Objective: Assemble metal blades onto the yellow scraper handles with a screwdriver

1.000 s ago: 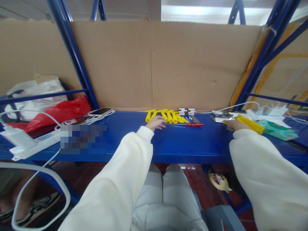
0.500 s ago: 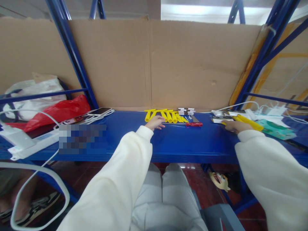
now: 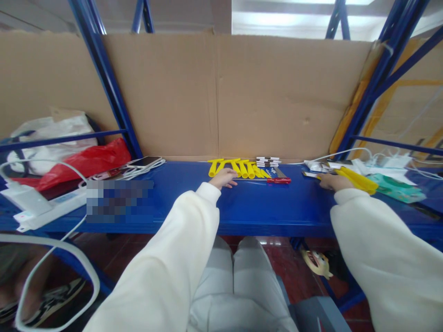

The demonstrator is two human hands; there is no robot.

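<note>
1. L hand (image 3: pixel 224 179) is at the near side of the yellow tubes (image 3: pixel 244 170): the row lies just beyond it & to its right, partly hidden by it. L hand is the nearer; R hand (image 3: pixel 334 182) is well apart, off to the right.
2. Tubes' long axes run approx. fore-aft, round ends twd the person, crosspieces at the far end. My read: that near-end/L-hand relation matters most.
3. Red screwdriver (image 3: pixel 278 180) lies betw. the hands, long axis L–R: shaft twd L fingers, handle abt midway. Can't tell if L touches the shaft tip.
4. L hand state: fingers loosely bent, slightly spread, nothing seen betw. them. R hand: fingers bent downward & leftward; can't tell if pinching anything.
5. Nr R hand: yellow piece (image 3: pixel 360 180) just to its right, slanting; small flat packs (image 3: pixel 313 166) just beyond & left; green packet (image 3: pixel 398 186) farther right.
6. Past the screwdriver, as seen from the hands: striped rods (image 3: pixel 268 161), stacked.
7. Surface: flat blue tabletop (image 3: pixel 273 207), bare stretch betw. the hands, nearer the person than the screwdriver. Cardboard (image 3: pixel 277 92) stands behind the tubes, so little room beyond.
</note>
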